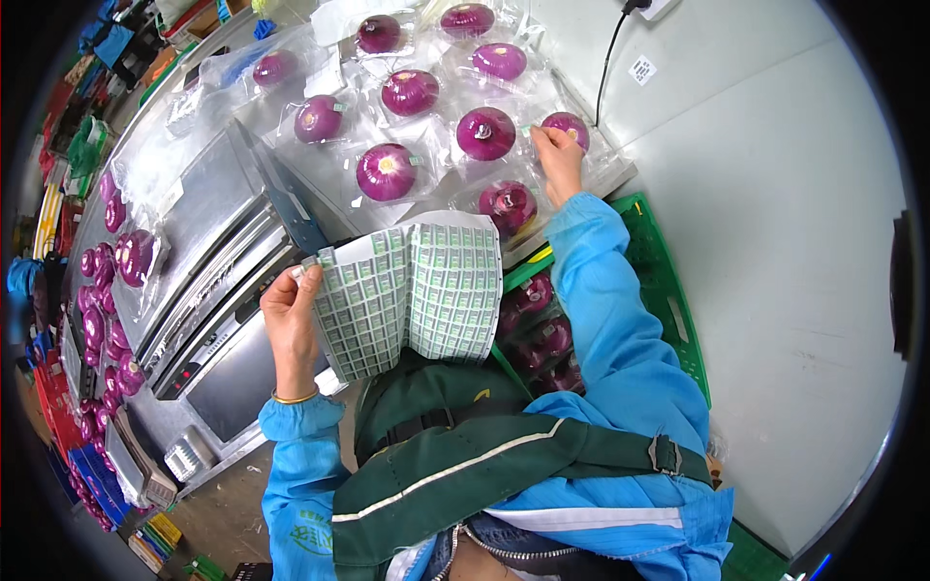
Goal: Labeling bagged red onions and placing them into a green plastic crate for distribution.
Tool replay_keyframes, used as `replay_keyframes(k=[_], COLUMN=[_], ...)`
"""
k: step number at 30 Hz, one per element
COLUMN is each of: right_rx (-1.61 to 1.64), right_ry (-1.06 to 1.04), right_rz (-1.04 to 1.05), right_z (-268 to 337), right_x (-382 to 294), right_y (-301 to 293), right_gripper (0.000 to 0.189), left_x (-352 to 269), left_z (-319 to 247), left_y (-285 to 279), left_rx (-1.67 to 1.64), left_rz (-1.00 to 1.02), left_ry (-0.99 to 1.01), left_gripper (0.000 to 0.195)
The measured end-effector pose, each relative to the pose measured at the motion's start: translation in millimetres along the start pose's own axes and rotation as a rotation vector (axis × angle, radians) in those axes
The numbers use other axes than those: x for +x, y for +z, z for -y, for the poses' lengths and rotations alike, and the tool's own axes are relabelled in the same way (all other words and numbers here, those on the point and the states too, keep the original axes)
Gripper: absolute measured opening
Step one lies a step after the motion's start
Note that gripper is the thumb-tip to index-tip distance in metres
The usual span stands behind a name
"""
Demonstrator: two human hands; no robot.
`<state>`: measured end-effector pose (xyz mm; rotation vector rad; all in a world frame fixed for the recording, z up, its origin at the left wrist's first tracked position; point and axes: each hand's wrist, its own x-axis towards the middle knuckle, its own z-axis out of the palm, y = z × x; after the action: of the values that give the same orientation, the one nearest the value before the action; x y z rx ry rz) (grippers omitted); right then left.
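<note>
My left hand (292,309) pinches the upper left corner of a sheet of small green-and-white stickers (454,290), which bends in front of my waist. My right hand (558,160) reaches to a plastic-wrapped red onion (567,129) at the table's right; a small sticker shows at its fingertips. Several more wrapped red onions lie on the table, among them one with a sticker (386,172), one near the middle (486,133) and one just behind the sheet (508,206).
A steel wrapping machine (211,196) stands at left, with many red onions (93,327) beyond it. Green crates (665,290) stand at right below the table edge, one holding wrapped onions (556,335). A grey wall (785,254) rises at right, with a black cable (609,65).
</note>
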<state>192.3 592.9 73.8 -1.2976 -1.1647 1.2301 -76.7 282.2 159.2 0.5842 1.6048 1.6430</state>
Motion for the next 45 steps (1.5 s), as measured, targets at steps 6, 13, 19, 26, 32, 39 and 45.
replay_keyframes(k=[6,13,19,26,32,39,45], right_rx=[-0.302,-0.102,-0.236,-0.329,-0.043,0.064,-0.215], right_ry=[-0.001,-0.055,-0.432,-0.726,-0.255,-0.005,-0.085], right_rz=[-0.140,0.197,0.897,1.007,0.872,0.313,0.137], right_z=[-28,44,123,124,104,23,-20], right_x=[29,-28,-139,-151,-130,50,112], right_y=[23,54,107,127,116,142,176], right_gripper=[0.024,0.018,0.024,0.012,0.008,0.036,0.040], left_x=[7,13,17,20,29,26,24], left_z=[-2,-7,-5,-9,1,-1,-6], left_y=[15,16,21,25,11,8,9], left_rx=[-0.025,0.059,0.046,0.113,0.085,0.041,0.053], left_rz=[0.052,0.094,0.133,0.152,0.095,0.142,0.095], left_ry=[-0.026,-0.035,-0.029,-0.014,-0.126,-0.158,-0.179], left_gripper=[0.012,0.021,0.021,0.027,0.029,0.021,0.016])
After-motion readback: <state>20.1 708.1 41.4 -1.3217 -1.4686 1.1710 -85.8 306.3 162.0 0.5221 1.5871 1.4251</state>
